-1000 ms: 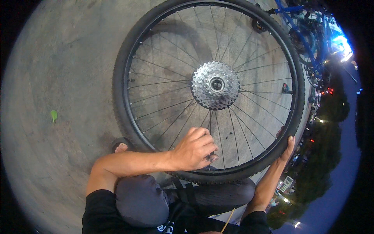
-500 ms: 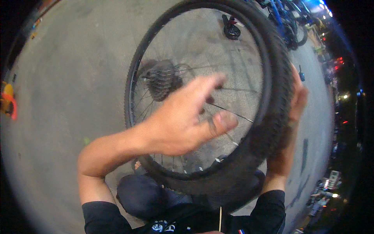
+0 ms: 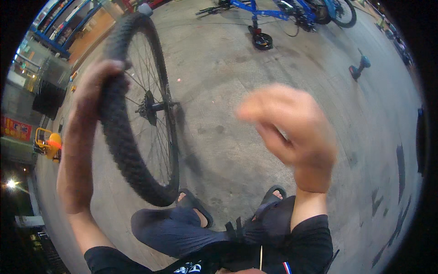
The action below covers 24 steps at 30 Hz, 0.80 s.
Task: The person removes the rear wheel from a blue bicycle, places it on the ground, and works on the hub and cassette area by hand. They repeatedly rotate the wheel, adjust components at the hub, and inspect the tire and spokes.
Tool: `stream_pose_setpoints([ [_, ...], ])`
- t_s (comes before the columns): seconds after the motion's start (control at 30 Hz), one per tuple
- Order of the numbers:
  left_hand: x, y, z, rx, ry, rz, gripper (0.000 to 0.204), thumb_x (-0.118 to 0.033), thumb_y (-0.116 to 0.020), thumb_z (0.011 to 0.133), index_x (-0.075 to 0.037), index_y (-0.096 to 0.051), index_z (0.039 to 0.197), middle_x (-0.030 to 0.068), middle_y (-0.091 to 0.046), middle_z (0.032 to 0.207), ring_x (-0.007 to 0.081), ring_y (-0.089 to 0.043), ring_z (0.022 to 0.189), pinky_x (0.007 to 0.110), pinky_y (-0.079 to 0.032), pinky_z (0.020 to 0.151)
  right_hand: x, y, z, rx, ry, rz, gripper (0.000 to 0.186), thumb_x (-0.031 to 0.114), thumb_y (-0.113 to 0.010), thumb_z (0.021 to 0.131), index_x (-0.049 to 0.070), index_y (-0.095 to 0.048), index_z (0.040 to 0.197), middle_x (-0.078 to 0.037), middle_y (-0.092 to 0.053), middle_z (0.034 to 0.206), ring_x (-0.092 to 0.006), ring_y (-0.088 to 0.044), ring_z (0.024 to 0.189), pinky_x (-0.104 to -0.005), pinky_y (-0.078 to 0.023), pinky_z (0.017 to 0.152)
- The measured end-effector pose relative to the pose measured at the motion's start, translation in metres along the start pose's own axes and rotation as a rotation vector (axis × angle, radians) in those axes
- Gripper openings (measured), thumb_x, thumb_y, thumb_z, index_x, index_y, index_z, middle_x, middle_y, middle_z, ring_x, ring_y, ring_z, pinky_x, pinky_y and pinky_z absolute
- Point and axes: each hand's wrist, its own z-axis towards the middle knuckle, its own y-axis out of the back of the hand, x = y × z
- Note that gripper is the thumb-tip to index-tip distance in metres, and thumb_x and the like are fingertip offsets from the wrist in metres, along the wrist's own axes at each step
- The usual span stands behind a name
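Note:
A bicycle wheel (image 3: 119, 137) with a knobby black tire stands upright on the floor to my left, in front of my feet. Its cassette (image 3: 148, 108) and axle show among the thin spokes. My left hand (image 3: 101, 78) has its fingers wrapped over the upper left side of the tire; part of the grip is hidden. Blurred by motion, my right hand (image 3: 294, 125) hovers to the right of the wheel, touching nothing. Its fingers bend loosely, with a gap between them and the thumb, and nothing shows in it.
A small round black dish (image 3: 263, 41) with a red part beside it lies ahead. Behind it rests a blue bicycle (image 3: 262, 11). A cordless drill (image 3: 360, 68) is on the floor at the far right. Yellow equipment (image 3: 49, 142) and blue shelving (image 3: 54, 36) are at left.
The wheel has swung from in front of me to the left and turned more edge-on. My left hand has gone from over the spokes to the tire; my right hand has come off it.

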Motion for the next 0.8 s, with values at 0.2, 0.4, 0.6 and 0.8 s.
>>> stream_pose_setpoints([
  [0.2,-0.033,-0.044,0.025,0.170,-0.146,-0.214,0.058,-0.039,-0.067,0.082,0.006,-0.058,0.118,0.0152,-0.068,0.099,0.0174,-0.066,0.073,0.029,-0.056,0.065,0.081,0.106,-0.072,0.576,0.358,0.492,0.016,0.013,-0.063,0.081,0.002,-0.066,0.091,-0.012,-0.063,0.080,-0.0283,-0.065,0.071,-0.0349,-0.051,0.058],
  [0.4,-0.018,-0.067,0.008,0.167,-0.164,-0.426,0.065,-0.039,-0.057,0.085,0.006,-0.048,0.131,0.0216,-0.064,0.115,0.0198,-0.067,0.077,0.032,-0.058,0.072,0.086,0.059,-0.065,0.870,0.369,0.965,0.014,0.018,-0.063,0.084,0.005,-0.062,0.086,-0.013,-0.063,0.077,-0.0286,-0.064,0.069,-0.0401,-0.050,0.058],
  [0.6,0.019,-0.066,0.011,0.275,-0.199,-0.540,0.066,-0.032,-0.059,0.080,0.006,-0.044,0.133,0.0235,-0.063,0.112,0.0255,-0.068,0.080,0.038,-0.059,0.073,0.088,0.060,-0.074,0.990,0.283,1.077,0.018,0.024,-0.064,0.086,0.008,-0.058,0.082,-0.015,-0.062,0.074,-0.0289,-0.063,0.066,-0.0454,-0.048,0.059],
  [0.8,0.060,0.005,0.021,0.181,-0.012,-0.281,0.073,-0.037,-0.066,0.074,0.000,-0.047,0.134,0.0180,-0.062,0.119,0.0203,-0.069,0.081,0.033,-0.059,0.070,0.102,0.059,-0.067,1.007,0.192,1.051,0.024,0.029,-0.065,0.089,0.011,-0.054,0.077,-0.016,-0.061,0.072,-0.0292,-0.061,0.064,-0.0507,-0.047,0.060],
])
